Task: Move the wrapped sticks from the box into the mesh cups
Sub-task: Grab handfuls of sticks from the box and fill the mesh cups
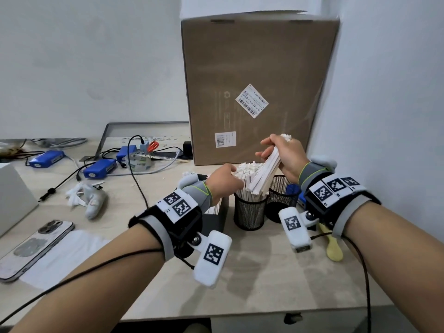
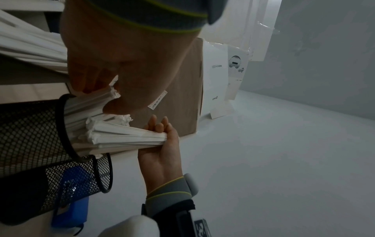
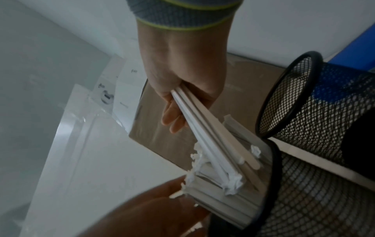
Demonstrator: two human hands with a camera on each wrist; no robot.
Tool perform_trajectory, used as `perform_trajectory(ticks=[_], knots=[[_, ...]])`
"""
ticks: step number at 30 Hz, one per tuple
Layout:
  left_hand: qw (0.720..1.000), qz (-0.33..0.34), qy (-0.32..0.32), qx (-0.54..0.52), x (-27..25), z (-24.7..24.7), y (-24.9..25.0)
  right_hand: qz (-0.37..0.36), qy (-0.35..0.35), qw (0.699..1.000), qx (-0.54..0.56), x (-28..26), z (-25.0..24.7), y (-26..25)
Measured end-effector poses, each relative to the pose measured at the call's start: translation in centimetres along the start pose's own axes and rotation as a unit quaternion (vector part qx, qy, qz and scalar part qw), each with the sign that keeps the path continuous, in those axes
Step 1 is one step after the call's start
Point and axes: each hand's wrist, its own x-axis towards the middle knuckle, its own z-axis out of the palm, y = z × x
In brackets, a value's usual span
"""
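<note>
Wrapped sticks [image 1: 265,168]: bundle gripped in right hand [image 1: 283,156], lower ends angled into left mesh cup [image 1: 249,210] at frame center, already packed full. Left hand [image 1: 223,181] fingers curl onto the stick tops there; exact grip hidden. Right mesh cup [image 1: 282,195] partly blocked by right wrist. Box [image 1: 217,212] mostly hidden behind left wrist.
</note>
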Motion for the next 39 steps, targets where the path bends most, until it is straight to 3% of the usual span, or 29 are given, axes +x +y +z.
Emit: perform_trajectory(ticks=[6, 10, 14, 18, 27, 35, 39], knots=[[1.0, 0.001, -0.001, 0.0, 0.3, 0.1, 0.0, -0.073, -0.049, 0.985, -0.146, -0.3, 0.6, 1.3], [1.0, -0.004, -0.005, 0.001, 0.6, 0.1, 0.0, -0.156, -0.052, 0.933, -0.32, -0.8, 0.4, 1.8], [1.0, -0.007, -0.004, 0.007, 0.8, 0.3, 0.3, -0.163, -0.046, 0.888, -0.427, -1.7, 0.9, 2.4], [1.0, -0.006, -0.015, 0.023, 0.8, 0.7, 0.7, -0.138, -0.057, 0.869, -0.471, -1.7, 1.6, 3.6], [0.995, 0.039, -0.045, 0.086, 1.4, 1.0, 1.6, -0.031, -0.03, 0.91, -0.412, -1.8, 2.5, 4.3], [0.995, 0.061, 0.037, 0.076, 1.1, 0.8, 0.6, -0.06, -0.009, 0.956, -0.288, -2.9, 2.1, 4.8], [0.994, 0.074, 0.062, 0.047, 0.8, 0.1, 1.2, -0.091, 0.006, 0.961, -0.26, -2.9, 2.0, 4.0]])
